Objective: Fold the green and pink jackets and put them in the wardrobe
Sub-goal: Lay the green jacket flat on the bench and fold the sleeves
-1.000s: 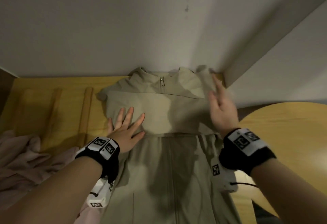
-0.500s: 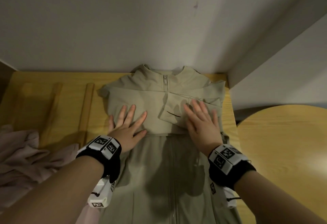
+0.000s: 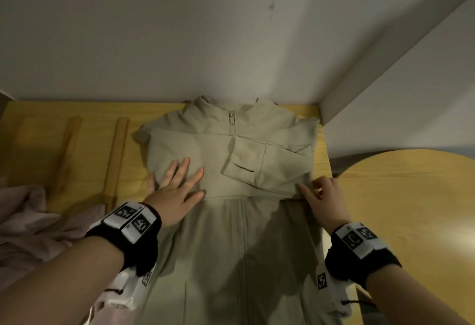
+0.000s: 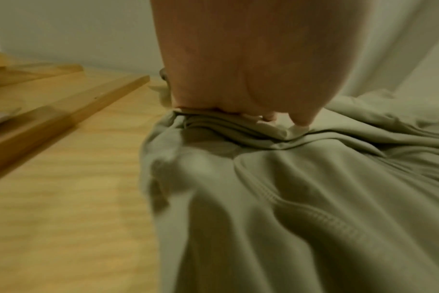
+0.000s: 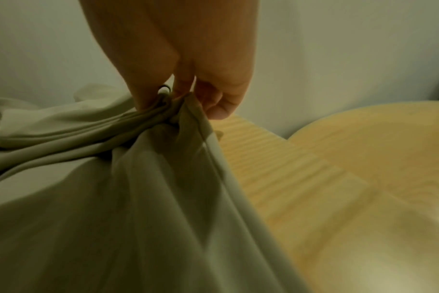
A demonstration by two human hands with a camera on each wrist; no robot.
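Green jacket flat on table, long axis toward body; left hand splayed flat, right hand fingers apparently pinching the fold's right edge.

Bare forearms — black wristbands carrying white blocks (black square-code markings), thin black cords.

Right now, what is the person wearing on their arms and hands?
Both forearms are bare, with no sleeves, and the hands are ungloved. The left hand and the right hand each have a black band at the wrist, topped by white blocks printed with black square code markers. A white unit with another such marker and a thin dark cord hangs under each band.
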